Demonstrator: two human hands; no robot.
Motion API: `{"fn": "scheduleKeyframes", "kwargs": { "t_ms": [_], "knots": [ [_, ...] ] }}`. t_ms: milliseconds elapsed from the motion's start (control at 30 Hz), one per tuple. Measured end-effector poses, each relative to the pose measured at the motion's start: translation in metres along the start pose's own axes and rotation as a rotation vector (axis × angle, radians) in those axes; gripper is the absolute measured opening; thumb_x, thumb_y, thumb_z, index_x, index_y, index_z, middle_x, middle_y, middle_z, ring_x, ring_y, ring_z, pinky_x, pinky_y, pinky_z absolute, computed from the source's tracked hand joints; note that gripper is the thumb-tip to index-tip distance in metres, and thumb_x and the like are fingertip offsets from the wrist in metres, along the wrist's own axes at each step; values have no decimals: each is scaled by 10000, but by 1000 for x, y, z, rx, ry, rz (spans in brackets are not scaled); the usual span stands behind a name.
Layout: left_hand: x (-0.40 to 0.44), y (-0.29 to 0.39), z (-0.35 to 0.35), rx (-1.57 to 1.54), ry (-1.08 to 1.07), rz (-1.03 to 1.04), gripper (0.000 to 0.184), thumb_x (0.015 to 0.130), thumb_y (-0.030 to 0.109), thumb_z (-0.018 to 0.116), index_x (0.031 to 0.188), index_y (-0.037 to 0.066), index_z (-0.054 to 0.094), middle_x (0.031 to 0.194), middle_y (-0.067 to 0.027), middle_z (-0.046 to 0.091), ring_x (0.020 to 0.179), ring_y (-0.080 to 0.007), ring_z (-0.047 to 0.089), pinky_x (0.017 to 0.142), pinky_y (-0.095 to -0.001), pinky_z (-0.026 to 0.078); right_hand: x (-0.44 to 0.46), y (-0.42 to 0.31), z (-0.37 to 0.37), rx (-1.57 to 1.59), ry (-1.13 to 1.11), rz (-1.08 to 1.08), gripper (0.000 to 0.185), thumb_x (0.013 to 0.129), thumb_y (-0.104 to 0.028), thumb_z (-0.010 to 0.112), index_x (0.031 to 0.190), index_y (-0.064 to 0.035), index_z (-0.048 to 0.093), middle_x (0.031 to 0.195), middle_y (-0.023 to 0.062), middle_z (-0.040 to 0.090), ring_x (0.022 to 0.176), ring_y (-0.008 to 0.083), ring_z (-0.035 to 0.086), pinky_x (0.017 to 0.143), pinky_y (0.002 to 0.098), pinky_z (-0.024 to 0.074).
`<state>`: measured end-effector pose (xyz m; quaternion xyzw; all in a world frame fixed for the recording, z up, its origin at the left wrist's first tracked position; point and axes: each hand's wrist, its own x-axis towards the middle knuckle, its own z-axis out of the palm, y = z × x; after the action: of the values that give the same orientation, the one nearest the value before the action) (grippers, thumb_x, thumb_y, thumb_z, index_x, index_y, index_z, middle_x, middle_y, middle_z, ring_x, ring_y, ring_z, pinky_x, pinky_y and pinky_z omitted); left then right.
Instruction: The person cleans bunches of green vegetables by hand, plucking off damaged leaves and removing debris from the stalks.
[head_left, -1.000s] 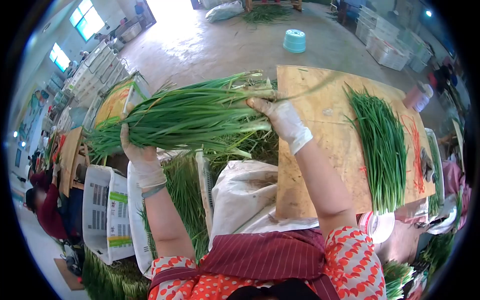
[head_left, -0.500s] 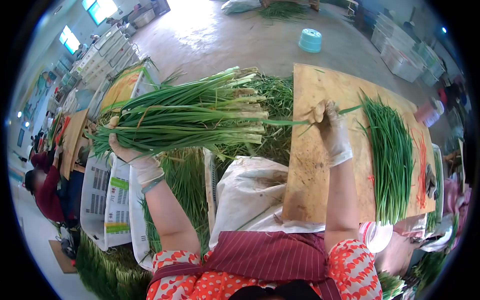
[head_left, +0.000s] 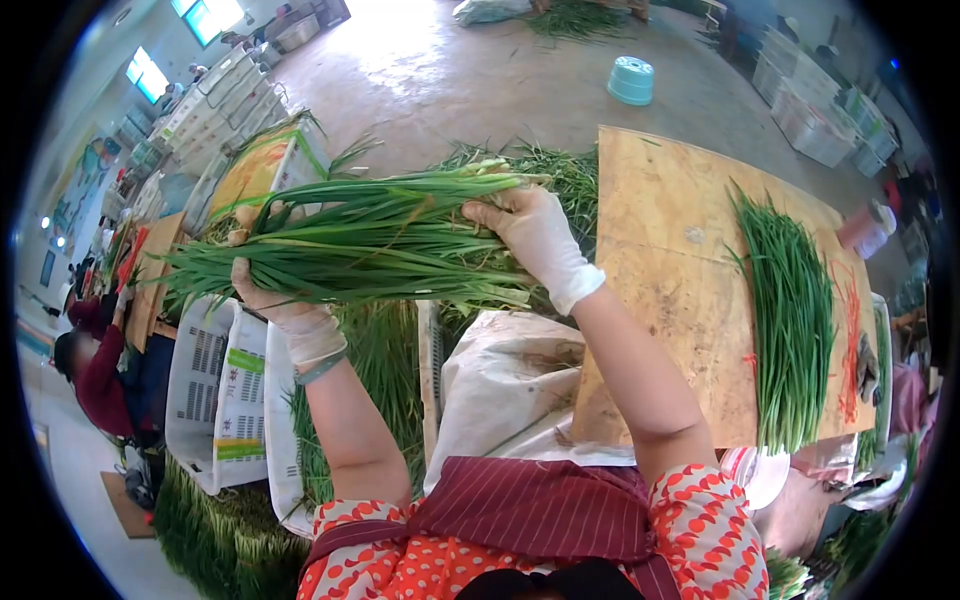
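A loose bunch of garlic chives (head_left: 370, 240) lies across the air in front of me, green tips to the left and pale root ends to the right. My left hand (head_left: 275, 300), in a thin whitish glove, is closed around its leafy end. At the root end, my gloved right hand (head_left: 535, 235) has its fingers closed on the upper stalks, the thumb lying along them. Some stalks are hidden behind that hand. Beyond it, on the wooden board (head_left: 670, 330), rests a neat bundle of garlic chives (head_left: 790, 320).
Red ties (head_left: 848, 340) lie on the board's right side. Below my hands are a white sack (head_left: 500, 385) and a white plastic crate (head_left: 215, 400). Loose greens (head_left: 560, 190) are heaped behind the bunch. A turquoise tub (head_left: 631, 80) stands on the floor. A person (head_left: 100, 370) works at the left.
My right hand has moved left from over the board to the bunch's root ends and closed there. The single leaf it pulled out to the right no longer shows. The left hand keeps its hold.
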<state>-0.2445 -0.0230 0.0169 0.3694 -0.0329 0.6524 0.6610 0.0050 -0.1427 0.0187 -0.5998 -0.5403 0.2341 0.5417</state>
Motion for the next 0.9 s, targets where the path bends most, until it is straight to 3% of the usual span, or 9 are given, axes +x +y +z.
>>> {"fn": "scheduleKeyframes", "kwargs": {
  "t_ms": [133, 200, 467, 567, 667, 733, 800, 867, 900],
  "knots": [
    [0, -3, -5, -39, -11, -67, 426, 794, 319, 512, 1187, 154, 511, 1220, -196, 471, 1096, -355, 472, 955, -548, 353, -8, 18, 8, -145, 261, -365, 194, 777, -81, 666, 951, 1, 643, 829, 97, 666, 690, 114, 568, 659, 256, 455],
    [2, -5, -5, -48, -71, -67, 644, 781, 370, 508, 1302, 15, 374, 1270, -200, 448, 1149, -360, 454, 975, -488, 374, -11, 22, 11, -79, 336, -263, 134, 793, -172, 630, 806, -52, 686, 734, 107, 638, 654, 253, 584, 697, 324, 451],
    [3, -6, -15, -84, -37, -68, 495, 786, 322, 525, 1241, 134, 472, 1259, -163, 466, 1154, -335, 442, 973, -525, 345, -14, 12, -3, 435, 416, 48, 184, 890, -175, 535, 856, -7, 603, 727, 17, 632, 632, 125, 567, 613, 245, 448],
    [2, -9, -16, -133, -66, -38, 412, 789, 328, 525, 1149, 130, 520, 1190, -140, 514, 1101, -304, 479, 960, -504, 366, -8, 31, -16, 953, 509, 187, 219, 926, -249, 470, 863, -49, 533, 669, 15, 587, 580, 115, 537, 554, 230, 441],
    [-2, -2, -27, -182, -154, -30, 330, 810, 335, 505, 1059, 122, 546, 1088, -112, 554, 1027, -263, 512, 935, -483, 392, -12, 72, -51, 1158, 505, 18, 280, 927, -308, 458, 864, -45, 530, 679, 24, 584, 531, 121, 499, 558, 210, 436],
    [-7, 3, -22, -170, -123, 9, 296, 826, 335, 491, 1021, 121, 554, 1031, -96, 567, 987, -240, 525, 919, -469, 407, -10, 81, -72, 906, 635, 229, 330, 913, -366, 460, 884, -47, 540, 721, 34, 593, 539, 117, 489, 575, 202, 439],
    [-12, 7, 1, 92, 283, -10, 257, 854, 322, 467, 981, 122, 567, 957, -68, 574, 911, -219, 549, 871, -431, 446, -8, 80, -74, 640, 750, 428, 385, 900, -424, 462, 903, -49, 550, 763, 44, 601, 547, 113, 478, 592, 195, 441],
    [-7, 6, -7, 205, 366, 42, 231, 868, 314, 454, 918, 118, 564, 895, -40, 574, 829, -208, 562, 802, -405, 481, -9, 51, -61, 383, 242, 311, 327, 880, -358, 535, 979, -52, 591, 784, 38, 623, 465, 61, 386, 459, 169, 362],
    [-4, 7, -29, 155, 213, 50, 231, 873, 313, 448, 893, 110, 557, 886, -32, 580, 813, -200, 565, 765, -396, 488, -9, 38, -54, 380, 94, 302, 324, 868, -308, 569, 1040, -37, 611, 862, 51, 641, 511, 48, 460, 481, 171, 400]
  ]
}}
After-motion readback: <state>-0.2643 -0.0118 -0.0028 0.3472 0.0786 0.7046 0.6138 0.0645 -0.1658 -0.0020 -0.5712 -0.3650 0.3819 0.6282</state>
